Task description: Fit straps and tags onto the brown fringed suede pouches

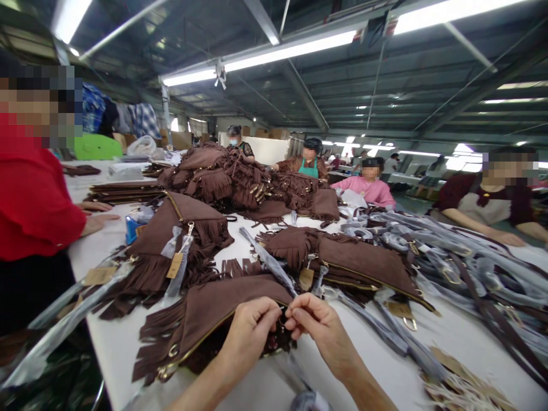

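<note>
A brown fringed bag (226, 302) lies on the table before me, its gold zip open along the near edge and dark inside. Over the right end of that zip, my left hand (252, 328) pinches with thumb and forefinger. Facing it, my right hand (319, 328) is closed in a pinch too, the fingertips almost meeting the left ones. Something small and ring-like shows between them, too small to name. Just behind the hands, a plastic-wrapped strap (269, 260) slants across the table. A gold ring (173, 350) sits at the bag's left corner.
More fringed bags, one (363, 260) on the right and one (188, 214) on the left, surround the hands. Behind rises a bag heap (214, 177). Wrapped straps (449, 251) cover the right side; cardboard tags (462, 377) lie at front right. Co-workers stand around, one in a red sleeve (38, 188).
</note>
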Tool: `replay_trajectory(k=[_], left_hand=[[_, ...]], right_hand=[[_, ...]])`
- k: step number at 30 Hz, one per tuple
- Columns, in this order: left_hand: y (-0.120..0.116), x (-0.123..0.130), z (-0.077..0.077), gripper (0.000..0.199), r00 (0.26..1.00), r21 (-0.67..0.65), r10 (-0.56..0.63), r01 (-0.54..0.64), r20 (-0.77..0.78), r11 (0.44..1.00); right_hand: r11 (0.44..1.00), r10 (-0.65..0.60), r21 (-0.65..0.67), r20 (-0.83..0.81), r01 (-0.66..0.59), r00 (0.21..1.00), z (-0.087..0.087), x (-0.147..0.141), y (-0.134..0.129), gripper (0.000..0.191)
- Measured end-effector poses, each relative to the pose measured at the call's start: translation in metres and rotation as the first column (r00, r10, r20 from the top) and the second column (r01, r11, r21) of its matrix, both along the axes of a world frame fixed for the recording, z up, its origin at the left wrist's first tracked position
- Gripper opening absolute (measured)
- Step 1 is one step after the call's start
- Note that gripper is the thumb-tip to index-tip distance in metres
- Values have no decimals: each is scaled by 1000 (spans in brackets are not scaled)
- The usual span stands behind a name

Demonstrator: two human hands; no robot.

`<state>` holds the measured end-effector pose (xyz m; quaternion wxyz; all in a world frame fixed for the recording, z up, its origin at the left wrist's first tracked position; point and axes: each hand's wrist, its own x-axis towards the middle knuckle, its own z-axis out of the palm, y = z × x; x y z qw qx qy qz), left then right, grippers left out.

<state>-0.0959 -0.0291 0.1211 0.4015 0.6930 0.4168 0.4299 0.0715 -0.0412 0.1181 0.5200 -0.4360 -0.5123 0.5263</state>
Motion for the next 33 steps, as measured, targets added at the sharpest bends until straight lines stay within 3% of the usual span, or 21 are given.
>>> replay_trajectory(k=[3, 10, 23, 33], left_hand=[[-2, 0, 4, 31, 999, 69, -12, 15, -42, 998], [-4, 3, 1, 31, 999, 56, -51, 52, -7, 997], [-2, 2, 0, 27, 997, 70, -69, 71, -25, 995], [-2, 4, -5, 26, 997, 145, -42, 52, -71, 988]], right_hand=[[998, -47, 45, 31, 46, 998, -1, -3, 0, 33], [995, -74, 63, -2, 74, 997, -6, -10, 1, 32], [997, -34, 68, 29, 32, 999, -9, -10, 2, 27], [983, -25, 186, 152, -4, 988, -12, -10, 0, 19]])
